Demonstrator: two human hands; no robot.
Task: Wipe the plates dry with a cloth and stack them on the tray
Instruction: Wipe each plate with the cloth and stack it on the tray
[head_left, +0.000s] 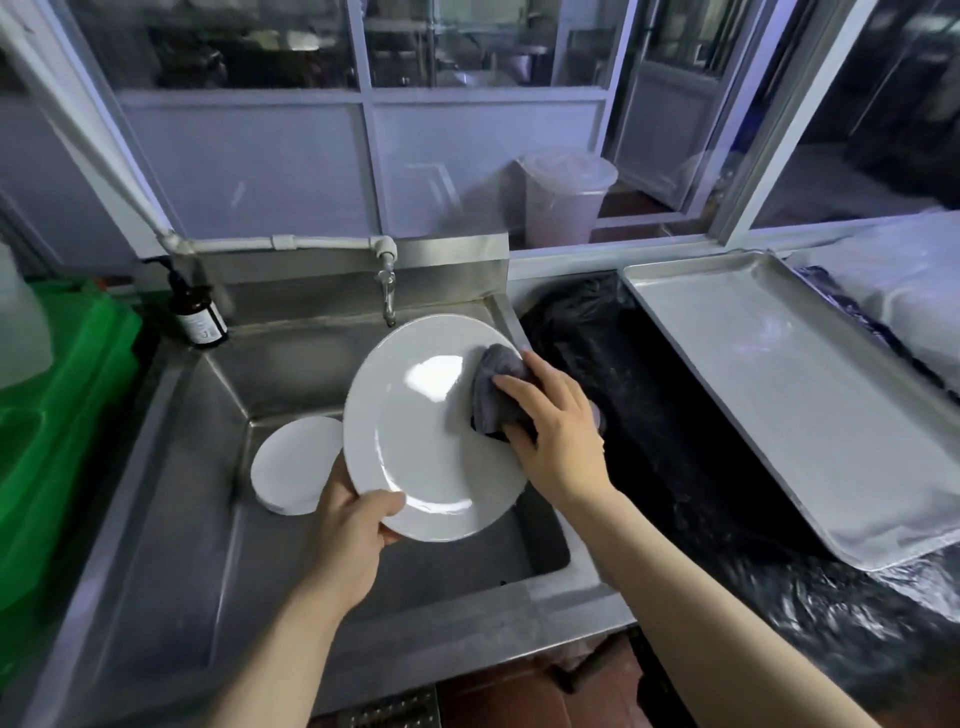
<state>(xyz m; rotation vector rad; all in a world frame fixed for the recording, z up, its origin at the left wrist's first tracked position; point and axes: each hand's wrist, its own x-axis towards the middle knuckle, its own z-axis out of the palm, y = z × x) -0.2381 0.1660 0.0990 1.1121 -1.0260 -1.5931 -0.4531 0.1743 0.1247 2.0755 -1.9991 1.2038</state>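
Holding a white plate (415, 431) over the sink (171, 499), left hand (348, 535) gripping its lower rim; right hand (556, 431) clutching a grey cloth (496, 384) against its right edge; smaller plates (293, 467) down in the basin, metal tray (779, 395) off right on black plastic (623, 395)

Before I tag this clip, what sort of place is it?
Probably the dishwashing corner of a commercial kitchen: a deep stainless steel sink with a wall tap, a large metal tray on the counter beside it, and glazed partitions looking onto steel kitchen equipment behind.
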